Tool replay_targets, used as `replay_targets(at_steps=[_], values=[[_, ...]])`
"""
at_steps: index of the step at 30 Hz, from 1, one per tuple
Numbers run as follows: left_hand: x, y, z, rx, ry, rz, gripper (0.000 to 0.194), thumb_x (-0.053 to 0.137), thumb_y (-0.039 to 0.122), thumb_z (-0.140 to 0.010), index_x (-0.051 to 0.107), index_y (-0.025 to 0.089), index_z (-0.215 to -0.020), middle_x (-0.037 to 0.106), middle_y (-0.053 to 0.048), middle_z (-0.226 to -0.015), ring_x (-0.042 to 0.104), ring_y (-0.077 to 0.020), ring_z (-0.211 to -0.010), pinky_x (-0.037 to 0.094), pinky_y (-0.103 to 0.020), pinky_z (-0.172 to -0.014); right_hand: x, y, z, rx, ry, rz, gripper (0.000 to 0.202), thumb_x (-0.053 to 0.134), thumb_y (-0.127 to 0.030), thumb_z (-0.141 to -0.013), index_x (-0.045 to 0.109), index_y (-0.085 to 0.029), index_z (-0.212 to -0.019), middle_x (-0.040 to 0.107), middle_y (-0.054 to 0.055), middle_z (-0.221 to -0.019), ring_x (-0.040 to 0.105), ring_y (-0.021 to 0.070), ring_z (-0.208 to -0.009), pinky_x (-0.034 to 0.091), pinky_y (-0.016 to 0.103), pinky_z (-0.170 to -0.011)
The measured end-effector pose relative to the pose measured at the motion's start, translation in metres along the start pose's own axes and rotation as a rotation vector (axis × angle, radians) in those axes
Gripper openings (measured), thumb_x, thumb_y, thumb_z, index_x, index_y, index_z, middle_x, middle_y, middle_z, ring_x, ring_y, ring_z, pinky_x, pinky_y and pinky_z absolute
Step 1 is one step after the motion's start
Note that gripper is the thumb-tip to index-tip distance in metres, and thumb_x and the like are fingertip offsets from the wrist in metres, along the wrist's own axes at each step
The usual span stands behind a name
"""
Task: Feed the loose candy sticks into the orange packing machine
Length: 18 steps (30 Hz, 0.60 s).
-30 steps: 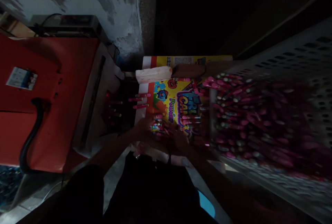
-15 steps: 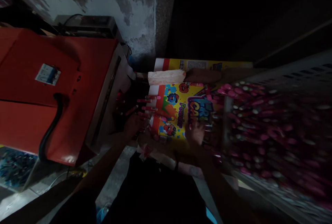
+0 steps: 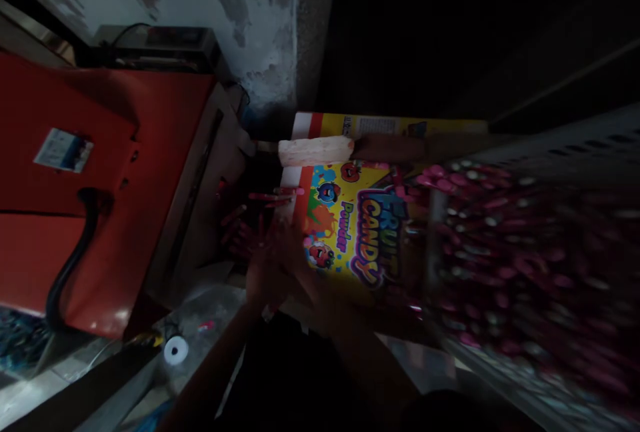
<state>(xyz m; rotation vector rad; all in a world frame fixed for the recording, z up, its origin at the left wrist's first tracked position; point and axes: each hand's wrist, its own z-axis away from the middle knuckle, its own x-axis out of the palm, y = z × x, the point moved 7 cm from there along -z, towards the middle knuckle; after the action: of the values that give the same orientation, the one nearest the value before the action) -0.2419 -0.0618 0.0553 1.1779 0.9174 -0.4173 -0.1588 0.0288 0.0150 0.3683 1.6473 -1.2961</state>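
My left hand (image 3: 263, 275) is at the left edge of the printed candy cardboard (image 3: 333, 219), close to several pink tubes (image 3: 240, 235) lying in a dark recess. Beside it, my right hand (image 3: 295, 252) reaches over the cardboard's left part, fingers pointing away from me. Both hands are dim and blurred, so what their fingers hold, if anything, cannot be made out. A few pink tubes (image 3: 284, 197) lie across the cardboard's left edge, just beyond the hands.
A crate (image 3: 437, 239) heaped with pink tubes stands at the right. At the left is a red machine (image 3: 165, 112) with a black handle (image 3: 83, 259). A pale block (image 3: 316, 151) lies along the cardboard's far side. A white roll (image 3: 176, 350) sits lower left.
My right hand has moved left from the cardboard's middle to beside my left hand. My left hand has shifted slightly right and nearer my body. More tubes show in the recess.
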Motion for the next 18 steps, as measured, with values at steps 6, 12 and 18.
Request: replay_targets(at_steps=[6, 12, 18], values=[[0.038, 0.056, -0.052, 0.139, -0.114, 0.113, 0.032, 0.041, 0.023, -0.092, 0.06, 0.024, -0.118, 0.065, -0.008, -0.115, 0.06, -0.024, -0.11, 0.049, -0.042, -0.099, -0.208, 0.141, 0.007, 0.461, 0.502, 0.241, 0.06, 0.04, -0.042, -0.092, 0.038, -0.008, -0.142, 0.019, 0.024, -0.156, 0.013, 0.0361, -0.146, 0.023, 0.059, -0.113], [0.079, 0.169, -0.082, 0.353, -0.146, 0.249, 0.029, 0.044, 0.025, -0.089, 0.06, 0.021, -0.113, 0.066, -0.01, -0.114, 0.062, -0.0232, -0.11, 0.052, -0.04, -0.096, -0.382, 0.278, 0.104, 1.409, 0.952, 0.271, 0.064, 0.036, -0.04, -0.093, 0.032, -0.008, -0.148, 0.022, 0.029, -0.154, 0.02, 0.039, -0.144, 0.019, 0.06, -0.112], [0.063, 0.119, -0.06, 0.311, -0.246, 0.226, 0.033, 0.043, 0.034, -0.092, 0.062, 0.027, -0.118, 0.067, -0.007, -0.118, 0.064, -0.0259, -0.11, 0.053, -0.048, -0.098, -0.391, 0.333, 0.137, 1.393, 0.714, 0.187, 0.08, 0.055, -0.06, -0.082, 0.036, -0.02, -0.149, 0.032, 0.029, -0.148, 0.03, 0.0444, -0.139, 0.029, 0.061, -0.106]])
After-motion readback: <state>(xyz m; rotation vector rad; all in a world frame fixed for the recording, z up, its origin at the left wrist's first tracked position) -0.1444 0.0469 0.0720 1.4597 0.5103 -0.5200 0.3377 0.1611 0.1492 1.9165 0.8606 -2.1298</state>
